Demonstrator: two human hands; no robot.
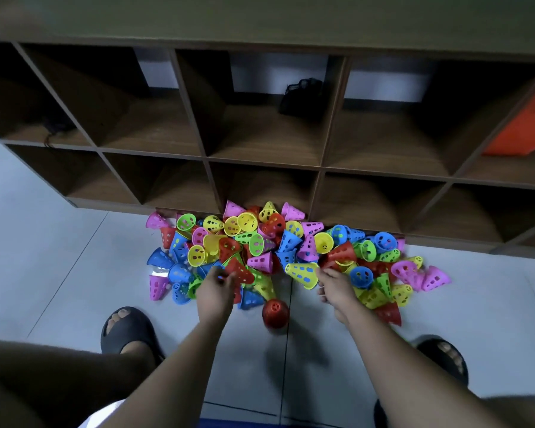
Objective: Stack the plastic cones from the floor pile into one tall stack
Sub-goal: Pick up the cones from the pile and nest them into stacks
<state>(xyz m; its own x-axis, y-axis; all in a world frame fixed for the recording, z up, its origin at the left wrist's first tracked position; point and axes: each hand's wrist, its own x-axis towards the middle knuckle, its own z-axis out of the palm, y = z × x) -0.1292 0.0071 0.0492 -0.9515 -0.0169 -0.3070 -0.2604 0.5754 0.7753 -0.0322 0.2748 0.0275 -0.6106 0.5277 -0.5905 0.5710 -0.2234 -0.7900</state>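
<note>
Cones (278, 251) lie heaped, touching both hands' (214, 287) fingertips.

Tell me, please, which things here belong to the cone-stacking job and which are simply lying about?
Part of the job:
- pile of cones
- red cone at the left hand
- yellow cone at the right hand

Just lying about:
- wooden shelf unit
- black mesh bag
- orange item
- black sandals
</note>
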